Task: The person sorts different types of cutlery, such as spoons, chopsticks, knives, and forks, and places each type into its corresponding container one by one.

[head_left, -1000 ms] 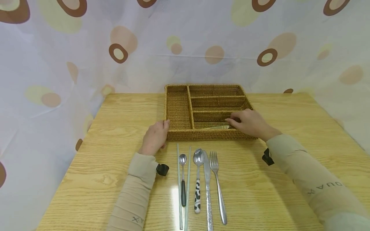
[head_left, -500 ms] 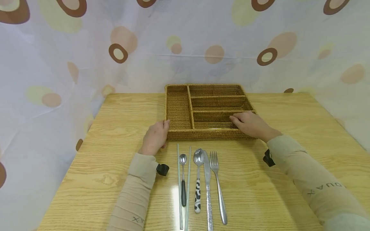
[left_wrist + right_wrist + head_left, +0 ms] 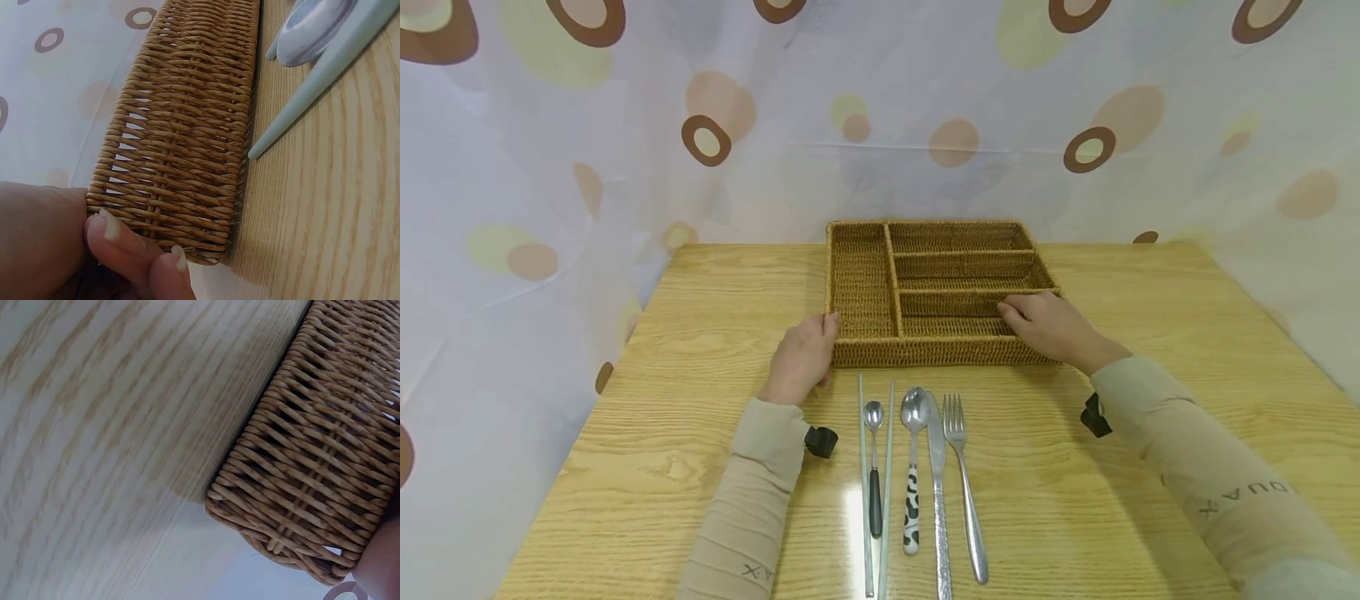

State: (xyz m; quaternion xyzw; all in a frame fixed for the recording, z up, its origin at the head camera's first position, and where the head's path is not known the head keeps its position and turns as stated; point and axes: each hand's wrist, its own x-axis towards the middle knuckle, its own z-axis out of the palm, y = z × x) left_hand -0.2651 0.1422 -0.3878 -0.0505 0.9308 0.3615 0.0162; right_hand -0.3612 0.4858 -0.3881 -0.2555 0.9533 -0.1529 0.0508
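A brown wicker cutlery tray with divided compartments stands at the back of the wooden table. My left hand grips its front left corner, the thumb over the rim; the left wrist view shows those fingertips at the woven end. At the front right compartment, my right hand reaches over the rim with the thumb side inside. Its other fingertips are hidden, and so is anything between them. Only a sliver of that hand appears in the right wrist view, beside the tray wall.
In front of the tray lie two pale green chopsticks, a teaspoon with a dark handle, a spoon with a black-and-white handle, a table knife and a fork. A patterned curtain hangs behind the table.
My right hand has lowered into the front compartment and shifted slightly right. A gold-coloured utensil there, seen one second ago, is now out of sight. The left hand keeps its place.
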